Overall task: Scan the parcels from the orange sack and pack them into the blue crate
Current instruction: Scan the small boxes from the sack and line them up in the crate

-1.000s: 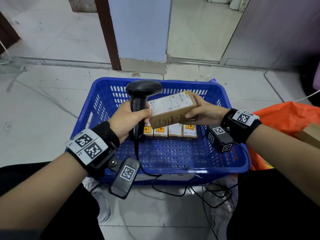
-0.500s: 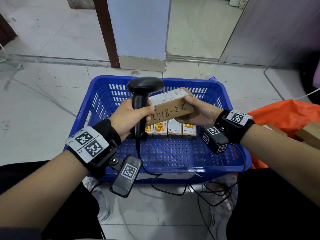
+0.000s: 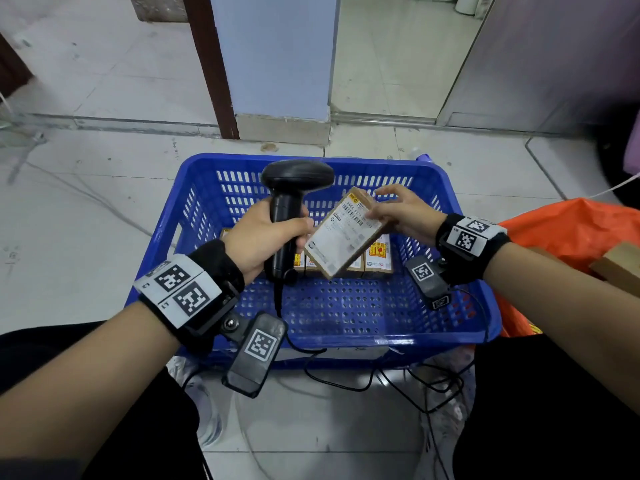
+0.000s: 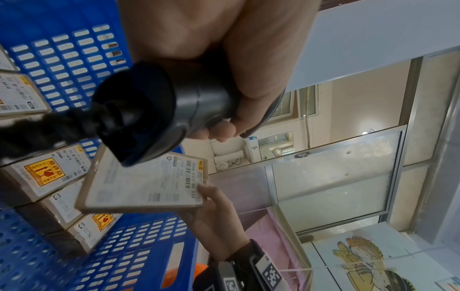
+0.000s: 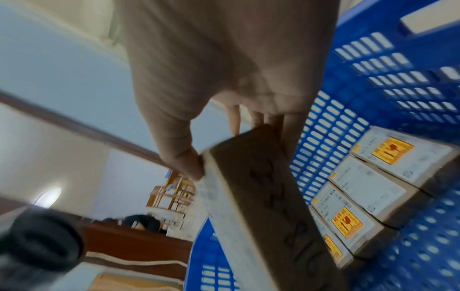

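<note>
My left hand [image 3: 266,233] grips the handle of a black barcode scanner [image 3: 294,188] over the blue crate [image 3: 311,327]. Beside it my right hand [image 3: 401,211] pinches a brown cardboard parcel [image 3: 343,233] by its far end, the white label turned up and the parcel tilted down over the crate. In the left wrist view the scanner's butt [image 4: 149,114] sits just above the parcel's label [image 4: 147,183]. The right wrist view shows my thumb [image 5: 184,161] on the parcel's edge [image 5: 261,206]. A row of labelled parcels [image 3: 377,254] lies on the crate floor beneath. The orange sack [image 3: 571,237] is at the right.
The scanner's black cable [image 3: 381,382] loops on the tiled floor in front of the crate. Another cardboard box [image 3: 620,265] pokes out of the sack. A blue pillar [image 3: 273,64] and a brown door frame [image 3: 207,64] stand beyond the crate.
My right hand has turned the parcel from its handwritten brown side to label up, swung it lengthwise and lowered it toward the crate. The scanner has stayed nearly in place.
</note>
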